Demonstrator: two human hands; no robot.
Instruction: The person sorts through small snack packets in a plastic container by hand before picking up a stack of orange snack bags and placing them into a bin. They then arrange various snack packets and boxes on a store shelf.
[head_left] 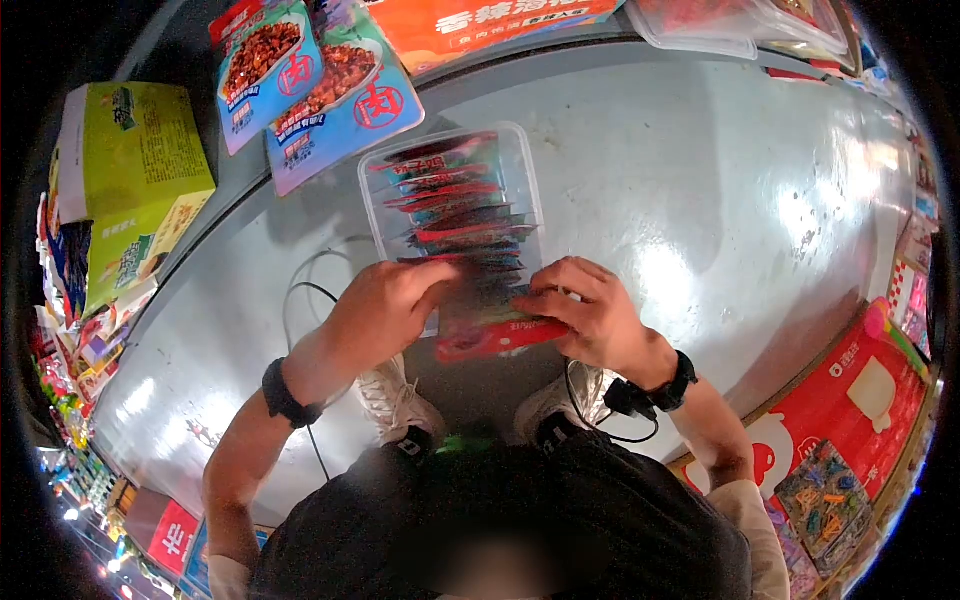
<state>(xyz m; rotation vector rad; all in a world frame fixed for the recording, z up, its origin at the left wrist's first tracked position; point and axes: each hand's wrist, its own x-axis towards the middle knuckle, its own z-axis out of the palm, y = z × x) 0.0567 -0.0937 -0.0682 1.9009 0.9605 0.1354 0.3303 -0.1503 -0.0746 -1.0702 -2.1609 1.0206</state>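
A clear plastic tub (530, 170) sits on the grey floor in front of me. Inside it, a row of red and dark snack packets (460, 215) stands on edge, one behind another. At the near end of the tub, a red-edged snack packet (490, 342) is between my two hands, slightly blurred. My left hand (390, 300) is closed at its left side, fingertips beside the packets in the tub. My right hand (595, 310) pinches its right side between thumb and fingers. Blur partly hides the left fingertips.
Two blue-and-red food pouches (345, 105) lie past the tub, near an orange box (500, 25). A green carton (140, 180) stands at the left. Clear lidded containers (700, 25) are at the top right. A red box (850, 400) lies at the right. A thin cable (310, 290) loops beside my shoes (395, 395).
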